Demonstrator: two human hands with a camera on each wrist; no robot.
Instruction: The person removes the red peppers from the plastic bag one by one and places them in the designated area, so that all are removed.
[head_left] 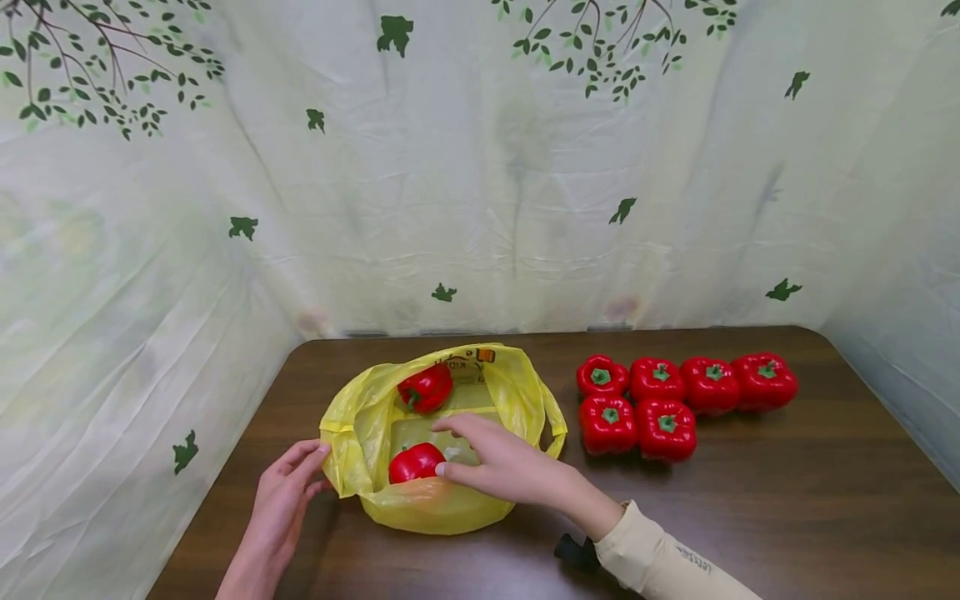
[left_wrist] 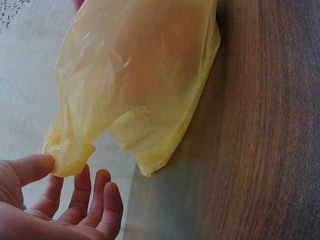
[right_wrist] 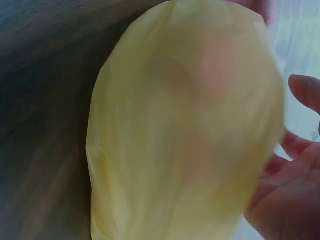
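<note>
A yellow plastic bag (head_left: 442, 512) lies on the table with its mouth spread wide. Inside it are two red bell peppers: one (head_left: 426, 390) near the back wall, the other (head_left: 412, 463) near the front. My left hand (head_left: 283, 493) pinches the bag's left edge between thumb and fingers; in the left wrist view, a gathered yellow corner (left_wrist: 70, 152) sits at the thumb tip. Over the bag's mouth is my right hand (head_left: 501, 461), thumb and fingers spread apart, the thumb tip right beside the front pepper. Part of this hand (right_wrist: 295, 185) shows behind the bag in the right wrist view.
Several red bell peppers (head_left: 660, 379) with green stems stand in two rows right of the bag. A small black object (head_left: 576, 553) lies by the right sleeve. Behind the brown wooden table (head_left: 795, 500) hangs a pale leaf-patterned curtain (head_left: 480, 208).
</note>
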